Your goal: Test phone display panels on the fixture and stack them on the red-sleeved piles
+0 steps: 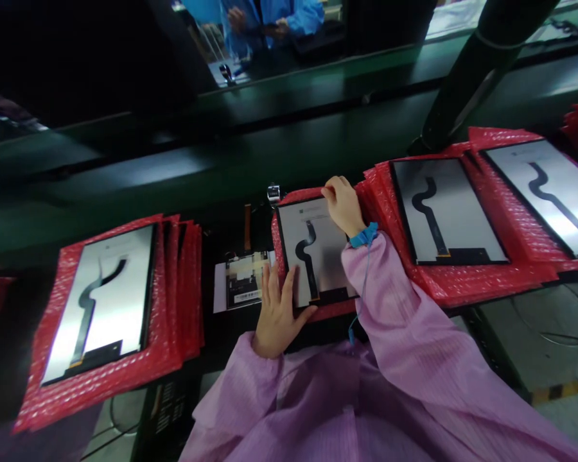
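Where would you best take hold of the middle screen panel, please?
By its edges, probably: the screen panel lies flat with its black cable face up, so avoid that. The left hand meets the near left edge, the right hand the far right corner.

Your right hand (343, 204) covers the top right corner of the middle panel (313, 253), and your left hand (278, 311) hides its lower left edge. Under your left fingers (274, 282), the label print on the small board (243, 282) is too small to read.

We press left hand (280, 308) flat on centre panel (318, 253) near edge; right hand (343, 204) grips far corner; panel on red bubble wrap (289, 200).
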{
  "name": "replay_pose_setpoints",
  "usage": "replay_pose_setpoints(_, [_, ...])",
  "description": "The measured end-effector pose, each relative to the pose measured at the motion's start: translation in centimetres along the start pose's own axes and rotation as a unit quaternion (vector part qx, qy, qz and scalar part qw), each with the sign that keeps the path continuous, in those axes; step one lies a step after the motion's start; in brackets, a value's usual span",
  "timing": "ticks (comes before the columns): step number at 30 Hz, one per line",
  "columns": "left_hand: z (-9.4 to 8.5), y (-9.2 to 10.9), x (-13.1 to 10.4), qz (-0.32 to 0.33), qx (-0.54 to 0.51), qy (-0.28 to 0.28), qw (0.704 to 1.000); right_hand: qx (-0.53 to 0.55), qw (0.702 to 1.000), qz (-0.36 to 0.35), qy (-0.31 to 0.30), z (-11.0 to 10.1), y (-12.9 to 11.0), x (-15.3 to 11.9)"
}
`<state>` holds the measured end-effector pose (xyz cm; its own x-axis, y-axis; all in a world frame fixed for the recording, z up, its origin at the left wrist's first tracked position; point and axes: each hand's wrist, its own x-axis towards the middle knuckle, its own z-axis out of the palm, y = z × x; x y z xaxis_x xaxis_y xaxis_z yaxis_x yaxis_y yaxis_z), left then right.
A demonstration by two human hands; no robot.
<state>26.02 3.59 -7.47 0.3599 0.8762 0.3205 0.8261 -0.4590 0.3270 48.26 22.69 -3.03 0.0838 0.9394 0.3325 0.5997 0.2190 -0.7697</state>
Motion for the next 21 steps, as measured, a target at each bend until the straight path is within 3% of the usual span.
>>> replay_pose_setpoints(3, [-0.3, -0.3, 0.1, -0.036, -0.037, -0.007, 0.999, 0.182, 0.982, 0.003, 0.045, -1.5, -0.7, -0.4])
replay_pose_setpoints(6, [-0.6, -0.8, 0.3, -0.079, -0.119, 0.016, 0.990, 0.288, 0.954, 0.027, 0.072, -2.2, -1.1, -1.0])
replay_pose_setpoints(9, [-1.1, -0.7, 0.4, -0.155, -0.248, 0.078, 0.953, 0.332, 0.938, 0.063, 0.081, -1.7, -1.3, -1.3])
replay_pose_setpoints(13, [-3.1, 0.4, 0.1, -0.280, -0.355, 0.078, 0.889, 0.399, 0.908, 0.113, 0.055, -0.3, -2.0, -1.8])
replay_pose_setpoints(15, [-4.9, 0.4, -0.5, -0.346, -0.384, 0.098, 0.850, 0.445, 0.888, 0.116, 0.028, 0.3, -2.6, -2.2])
replay_pose_setpoints(18, [-8.9, -1.5, -2.1, -0.435, -0.364, 0.186, 0.802, 0.499, 0.855, 0.132, -0.057, 1.4, -3.4, -3.1])
replay_pose_setpoints(21, [-14.2, -5.3, -4.7, -0.441, -0.281, 0.231, 0.821, 0.483, 0.851, 0.165, -0.125, 3.0, -3.5, -3.8])
